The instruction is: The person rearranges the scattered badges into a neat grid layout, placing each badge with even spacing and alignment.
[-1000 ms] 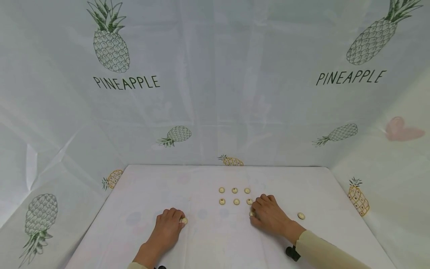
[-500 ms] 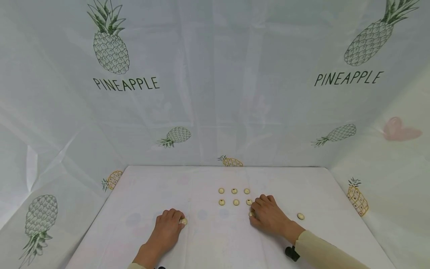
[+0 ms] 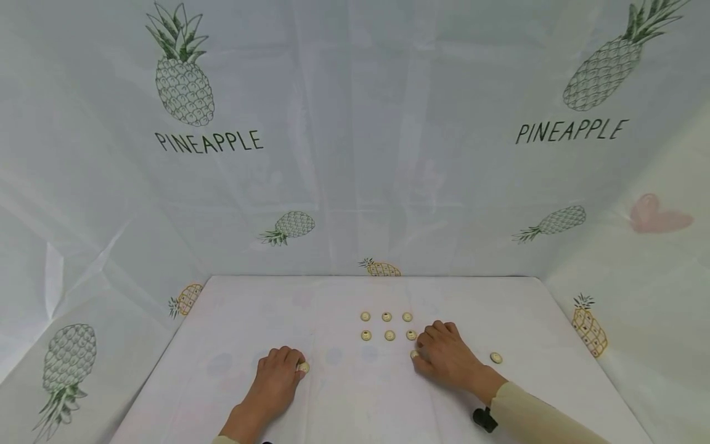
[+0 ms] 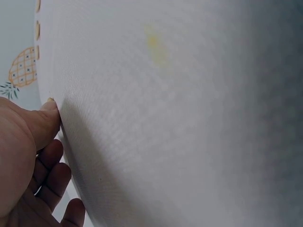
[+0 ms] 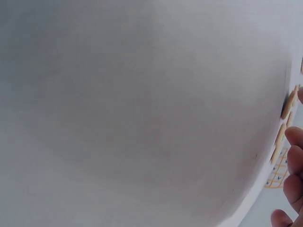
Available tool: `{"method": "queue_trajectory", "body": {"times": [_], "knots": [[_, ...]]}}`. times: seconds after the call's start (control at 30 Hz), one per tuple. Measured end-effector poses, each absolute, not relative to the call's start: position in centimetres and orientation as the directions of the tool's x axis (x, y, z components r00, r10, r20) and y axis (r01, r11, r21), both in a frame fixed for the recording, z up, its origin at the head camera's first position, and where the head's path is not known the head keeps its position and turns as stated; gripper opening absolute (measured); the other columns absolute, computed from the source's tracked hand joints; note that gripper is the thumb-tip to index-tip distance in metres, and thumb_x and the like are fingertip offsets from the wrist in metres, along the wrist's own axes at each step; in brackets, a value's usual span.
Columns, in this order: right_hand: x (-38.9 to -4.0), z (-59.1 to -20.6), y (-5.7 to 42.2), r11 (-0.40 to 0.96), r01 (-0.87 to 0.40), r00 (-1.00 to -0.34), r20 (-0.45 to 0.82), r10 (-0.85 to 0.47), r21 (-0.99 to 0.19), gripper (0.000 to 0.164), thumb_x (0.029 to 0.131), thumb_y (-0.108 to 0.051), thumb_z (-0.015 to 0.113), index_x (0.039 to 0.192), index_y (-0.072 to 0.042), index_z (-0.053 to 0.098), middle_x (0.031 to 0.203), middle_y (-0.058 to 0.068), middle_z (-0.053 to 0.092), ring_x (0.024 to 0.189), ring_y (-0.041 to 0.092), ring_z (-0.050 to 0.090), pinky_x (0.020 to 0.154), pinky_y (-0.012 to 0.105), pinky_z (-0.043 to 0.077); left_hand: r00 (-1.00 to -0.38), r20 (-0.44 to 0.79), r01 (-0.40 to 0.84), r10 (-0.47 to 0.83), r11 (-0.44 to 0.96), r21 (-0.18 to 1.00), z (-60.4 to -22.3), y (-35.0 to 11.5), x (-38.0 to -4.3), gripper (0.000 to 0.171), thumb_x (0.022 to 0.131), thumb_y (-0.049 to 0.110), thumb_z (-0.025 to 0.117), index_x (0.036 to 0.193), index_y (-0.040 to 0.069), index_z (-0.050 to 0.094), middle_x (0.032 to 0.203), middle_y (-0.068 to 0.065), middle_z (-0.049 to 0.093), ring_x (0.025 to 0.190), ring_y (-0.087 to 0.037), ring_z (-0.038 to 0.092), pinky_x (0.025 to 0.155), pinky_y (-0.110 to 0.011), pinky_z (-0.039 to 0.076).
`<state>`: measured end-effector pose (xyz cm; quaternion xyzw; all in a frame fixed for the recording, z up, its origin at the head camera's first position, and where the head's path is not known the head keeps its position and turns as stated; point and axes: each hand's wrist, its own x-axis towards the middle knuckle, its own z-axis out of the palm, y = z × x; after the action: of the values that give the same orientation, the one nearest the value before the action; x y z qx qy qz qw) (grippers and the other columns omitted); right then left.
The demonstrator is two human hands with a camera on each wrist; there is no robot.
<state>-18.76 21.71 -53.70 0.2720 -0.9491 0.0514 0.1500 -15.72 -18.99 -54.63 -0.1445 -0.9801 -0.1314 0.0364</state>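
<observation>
My left hand point(image 3: 275, 382) rests on the white table at left of centre, fingers curled. Its thumb and forefinger are at a small round pale-wood disc point(image 3: 304, 367), pinching its left side. On the right, my right hand point(image 3: 446, 356) is bent over another such disc point(image 3: 414, 354), its thumb and forefinger at the edge and covering part of it. Just beyond that hand, several matching discs lie in two rows; the nearest is a disc point(image 3: 411, 335) with a dark mark. In the right wrist view, a disc point(image 5: 288, 105) stands close to the fingertips point(image 5: 294, 136).
A lone disc point(image 3: 496, 357) lies on the table point(image 3: 355, 407) to the right of my right forearm. Pineapple-printed white sheeting point(image 3: 388, 154) rises behind the table and at both sides. A black wrist camera point(image 3: 484, 420) sits below my right sleeve point(image 3: 538, 414).
The head view has tilted slightly, so everything sits a little lower in it. Less of the disc at my right hand shows now. Both hands stay in nearly the same places.
</observation>
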Motion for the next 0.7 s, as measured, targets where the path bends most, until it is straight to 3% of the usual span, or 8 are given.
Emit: {"method": "queue_trajectory", "body": {"times": [0.5, 0.7], "knots": [[-17.1, -53.0, 28.8, 0.905, -0.426, -0.817, 0.430, -0.384, -0.002, 0.018, 0.091, -0.022, 0.080, 0.099, -0.010, 0.068, 0.093, 0.000, 0.063, 0.095, 0.023, 0.053, 0.091, 0.052, 0.042, -0.959, 0.088, 0.283, 0.270, 0.926, 0.250, -54.4, -18.8, -15.8, 0.019, 0.098, 0.024, 0.076, 0.111, 0.016, 0.065, 0.109, 0.002, 0.061, 0.103, -0.020, 0.055, 0.091, -0.051, 0.048], [-15.9, -53.3, 32.7, 0.911, -0.410, -0.795, 0.472, -0.380, 0.043, 0.023, 0.085, -0.020, 0.081, 0.100, -0.009, 0.068, 0.094, 0.003, 0.063, 0.096, 0.029, 0.056, 0.090, 0.056, 0.041, -0.963, 0.068, 0.268, 0.259, 0.928, 0.259, -54.2, -18.7, -15.7, 0.019, 0.098, 0.023, 0.076, 0.111, 0.015, 0.065, 0.109, 0.001, 0.062, 0.104, -0.022, 0.056, 0.093, -0.053, 0.049]]}}
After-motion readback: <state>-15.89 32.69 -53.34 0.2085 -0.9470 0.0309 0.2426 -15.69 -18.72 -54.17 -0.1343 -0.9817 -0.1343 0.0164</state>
